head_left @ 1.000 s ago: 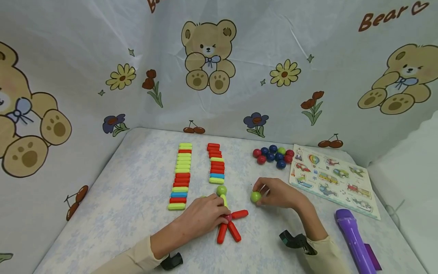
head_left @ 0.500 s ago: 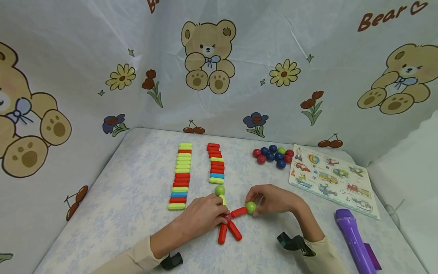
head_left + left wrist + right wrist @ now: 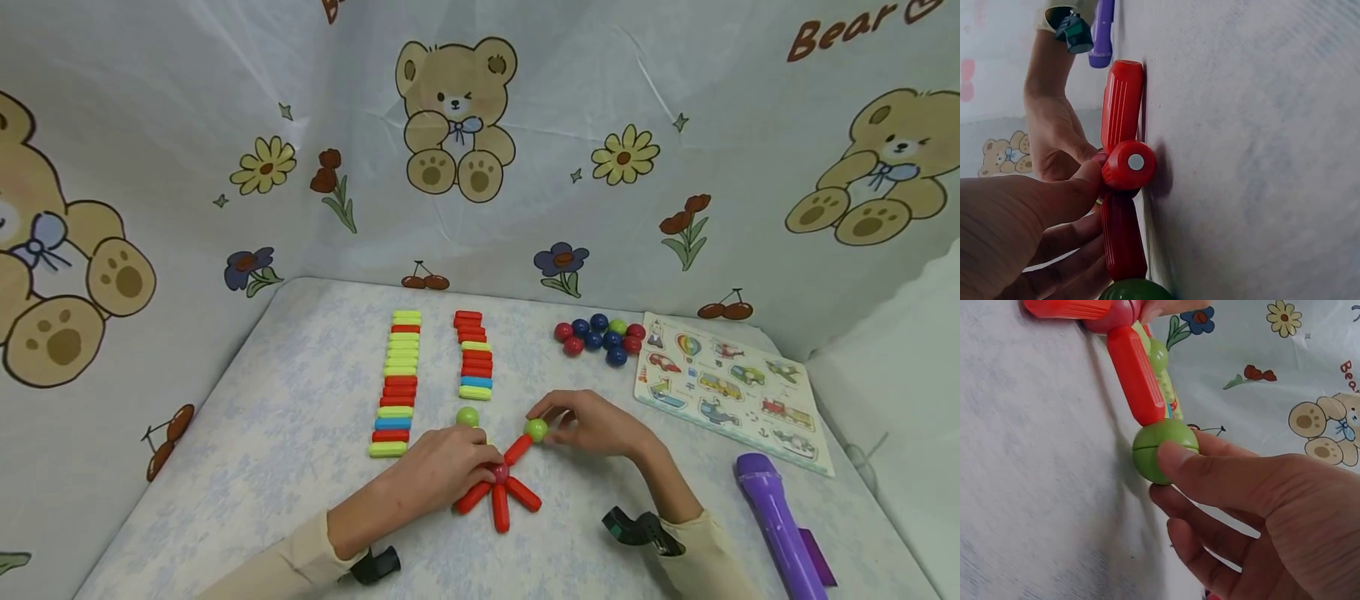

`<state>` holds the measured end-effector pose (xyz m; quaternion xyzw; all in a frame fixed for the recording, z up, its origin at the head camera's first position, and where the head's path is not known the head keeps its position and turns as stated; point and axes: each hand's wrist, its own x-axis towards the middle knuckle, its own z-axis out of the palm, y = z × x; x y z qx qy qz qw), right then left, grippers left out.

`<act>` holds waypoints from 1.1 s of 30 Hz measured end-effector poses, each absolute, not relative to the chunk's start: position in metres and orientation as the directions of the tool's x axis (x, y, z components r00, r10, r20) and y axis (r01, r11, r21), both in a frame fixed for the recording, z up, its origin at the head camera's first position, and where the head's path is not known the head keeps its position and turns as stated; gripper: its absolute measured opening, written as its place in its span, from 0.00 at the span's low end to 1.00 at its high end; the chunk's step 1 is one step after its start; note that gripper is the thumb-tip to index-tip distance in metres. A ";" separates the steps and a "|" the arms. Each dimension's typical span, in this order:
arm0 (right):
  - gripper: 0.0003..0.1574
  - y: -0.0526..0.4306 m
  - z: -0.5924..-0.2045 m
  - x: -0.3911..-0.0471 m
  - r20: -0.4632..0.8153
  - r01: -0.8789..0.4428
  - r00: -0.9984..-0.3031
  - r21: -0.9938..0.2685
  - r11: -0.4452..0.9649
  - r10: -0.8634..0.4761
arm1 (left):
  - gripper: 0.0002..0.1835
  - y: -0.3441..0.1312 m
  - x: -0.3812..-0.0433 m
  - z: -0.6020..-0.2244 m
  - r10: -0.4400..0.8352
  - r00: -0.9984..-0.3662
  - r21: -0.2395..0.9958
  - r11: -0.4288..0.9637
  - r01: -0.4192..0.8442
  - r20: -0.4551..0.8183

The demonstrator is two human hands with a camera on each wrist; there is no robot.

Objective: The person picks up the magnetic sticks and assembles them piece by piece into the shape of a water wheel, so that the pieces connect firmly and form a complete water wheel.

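In the head view my left hand (image 3: pixel 453 467) pinches the dark red ball (image 3: pixel 499 473) at the centre of a star of magnetic rods. Several red rods (image 3: pixel 501 508) fan out from that ball. A yellow-green rod, mostly hidden behind my left hand, leads toward a green ball (image 3: pixel 467 416). My right hand (image 3: pixel 592 423) pinches another green ball (image 3: pixel 1159 464) between thumb and fingers, and it meets the outer end of a red rod (image 3: pixel 1136 375). In the left wrist view one rod's end (image 3: pixel 1129 164) faces the camera with a silver disc, and a green ball (image 3: pixel 1135 290) shows at the bottom.
Two columns of rods, one longer (image 3: pixel 400 382) and one shorter (image 3: pixel 476 360), lie beyond my left hand. Loose blue, red and green balls (image 3: pixel 592 340) cluster at the back, beside a picture board (image 3: pixel 731 392). A purple microphone-shaped toy (image 3: pixel 776 521) lies at right.
My right hand has brought its green ball leftward onto a red rod's end. The star has turned counterclockwise, its far green ball shifting left, while my left hand stays at the centre.
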<state>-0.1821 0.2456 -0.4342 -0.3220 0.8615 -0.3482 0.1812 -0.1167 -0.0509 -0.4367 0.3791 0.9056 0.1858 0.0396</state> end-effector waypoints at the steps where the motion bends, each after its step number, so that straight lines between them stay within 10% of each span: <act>1: 0.20 0.244 -0.435 -0.183 -0.075 -0.432 -0.730 -0.720 0.544 -0.680 | 0.11 -0.051 -0.117 -0.437 0.701 -0.709 0.365 0.643 0.673 0.071; 23: 0.21 0.214 -0.454 -0.186 0.065 -0.429 -0.812 -0.741 0.517 -0.579 | 0.11 -0.050 -0.118 -0.438 0.694 -0.716 0.449 0.617 0.646 0.076; 33: 0.22 0.247 -0.440 -0.219 0.250 -0.420 -0.907 -0.458 0.784 -0.340 | 0.12 -0.048 -0.116 -0.439 0.692 -0.718 0.488 0.603 0.631 0.074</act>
